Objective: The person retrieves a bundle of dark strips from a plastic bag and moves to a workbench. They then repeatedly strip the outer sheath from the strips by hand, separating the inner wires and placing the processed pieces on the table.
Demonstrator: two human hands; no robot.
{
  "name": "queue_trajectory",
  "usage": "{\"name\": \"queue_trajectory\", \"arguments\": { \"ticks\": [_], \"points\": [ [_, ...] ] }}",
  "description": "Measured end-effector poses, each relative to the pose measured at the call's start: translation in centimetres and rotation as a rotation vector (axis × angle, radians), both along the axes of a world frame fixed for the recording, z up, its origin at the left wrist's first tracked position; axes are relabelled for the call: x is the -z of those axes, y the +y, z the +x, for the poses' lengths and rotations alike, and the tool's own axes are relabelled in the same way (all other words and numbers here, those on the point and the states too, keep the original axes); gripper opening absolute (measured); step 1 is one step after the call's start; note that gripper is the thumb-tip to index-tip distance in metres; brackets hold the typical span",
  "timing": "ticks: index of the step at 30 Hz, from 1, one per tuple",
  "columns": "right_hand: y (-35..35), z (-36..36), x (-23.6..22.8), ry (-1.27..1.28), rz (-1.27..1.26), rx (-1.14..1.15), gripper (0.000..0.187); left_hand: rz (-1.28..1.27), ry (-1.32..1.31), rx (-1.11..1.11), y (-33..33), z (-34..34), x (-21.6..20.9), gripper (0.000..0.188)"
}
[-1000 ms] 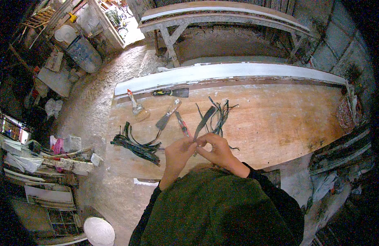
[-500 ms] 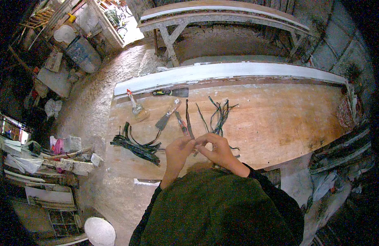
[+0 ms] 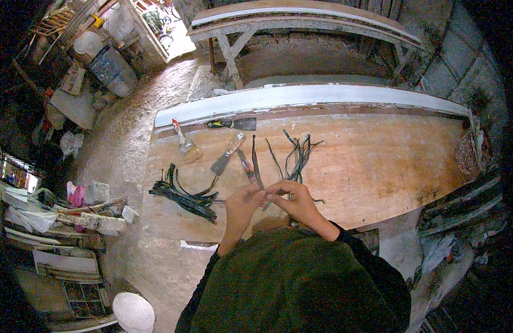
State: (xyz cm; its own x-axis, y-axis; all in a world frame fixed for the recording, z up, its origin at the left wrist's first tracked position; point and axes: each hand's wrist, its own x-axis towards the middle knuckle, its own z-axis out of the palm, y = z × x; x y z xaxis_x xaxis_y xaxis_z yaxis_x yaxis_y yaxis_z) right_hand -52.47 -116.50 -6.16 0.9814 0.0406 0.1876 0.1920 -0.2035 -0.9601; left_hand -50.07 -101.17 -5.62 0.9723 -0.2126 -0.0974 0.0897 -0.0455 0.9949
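One dark strip (image 3: 255, 159), long axis running away from you; near end pinched between your closed left hand (image 3: 243, 206) and right hand (image 3: 295, 201).

Dark strip (image 3: 254, 158): we can't see its lower end, covered by left hand (image 3: 242, 206) and right hand (image 3: 295, 202). Red-handled tool (image 3: 246, 166), eleven o'clock from fingertips: lower end hidden, kind too small for us. Loose dark strips (image 3: 299, 158), one o'clock: lower ends partly covered. Doorway clutter (image 3: 163, 25), picture's eleven: cut off on top.
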Motion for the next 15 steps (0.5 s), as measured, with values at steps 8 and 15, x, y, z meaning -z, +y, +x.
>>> {"name": "queue_trajectory", "arguments": {
  "ticks": [8, 15],
  "points": [
    [0.1, 0.0, -0.2, 0.026, 0.059, -0.026, 0.012, 0.028, -0.032, 0.012, 0.2, 0.2, 1.3, 0.016],
    [0.3, -0.5, 0.3, -0.026, -0.041, 0.020, 0.014, -0.106, 0.088, -0.025, -0.1, -0.6, 0.0, 0.014]
  ]
}}
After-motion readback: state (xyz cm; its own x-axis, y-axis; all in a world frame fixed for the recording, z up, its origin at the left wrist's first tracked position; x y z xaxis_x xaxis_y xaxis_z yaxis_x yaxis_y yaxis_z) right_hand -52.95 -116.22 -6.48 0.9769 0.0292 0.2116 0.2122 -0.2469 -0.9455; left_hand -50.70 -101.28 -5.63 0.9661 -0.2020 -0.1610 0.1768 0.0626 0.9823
